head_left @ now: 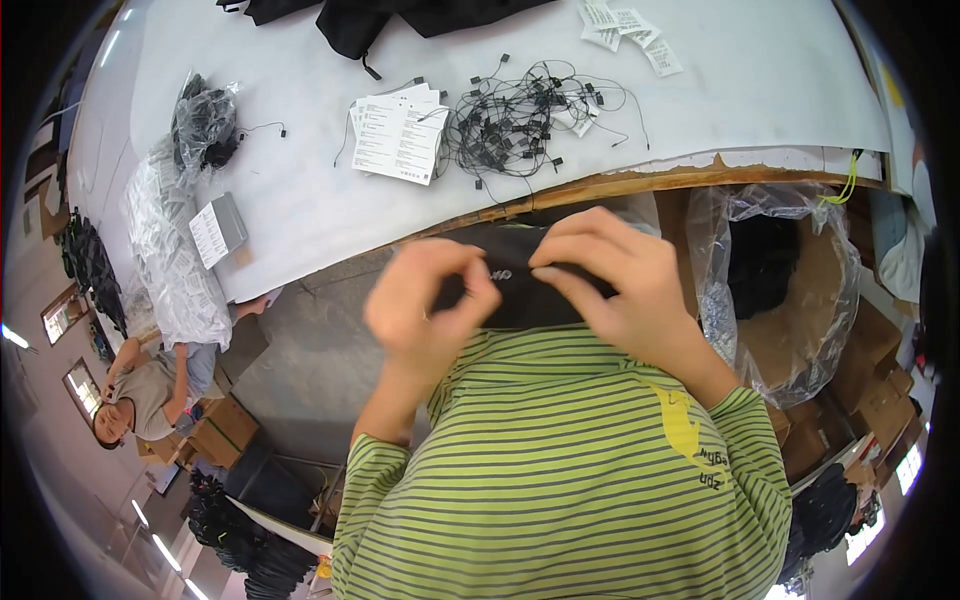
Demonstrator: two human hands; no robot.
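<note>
Just in front of my body, below the table's near edge, a piece of black fabric (535,304) with a small pale mark is stretched between my hands. My left hand (420,297) is closed in a pinch at its left side, thumb against fingers. With thumb and forefinger my right hand (625,278) pinches the upper right part. Whether something small is also in either pinch is too blurred to tell. Beyond the hands lie a tangle of black tag strings (520,120) and a stack of white printed cards (400,135).
The white table (300,200) has a worn wooden edge. On it are black garments (350,25), small white labels (630,30), a grey box (220,228) and plastic bags (170,230). A plastic-lined carton (800,340) with black items stands right. Another person (150,400) is at the left.
</note>
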